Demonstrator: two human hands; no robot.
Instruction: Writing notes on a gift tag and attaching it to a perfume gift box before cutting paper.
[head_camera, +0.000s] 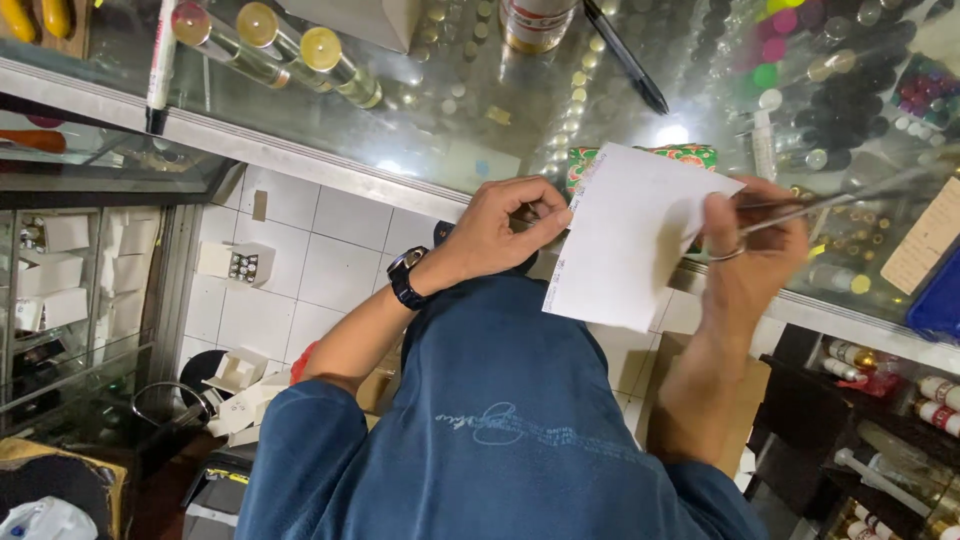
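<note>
Nearest you, your blue-sleeved forearms rise toward a glass counter (330, 165). Your left hand (505, 228), black wristwatch (405, 278) on its wrist, pinches the left edge of a white sheet of paper (630, 235) between thumb and fingers. Your right hand (752, 252) is closed around the handles of a pair of scissors (800, 205), blades pointing right; whether the blades are parted cannot be told. The paper is held upright between both hands, just before the counter edge. Beyond, a black pen (625, 55) and small bottles (270, 45) lie on the glass.
</note>
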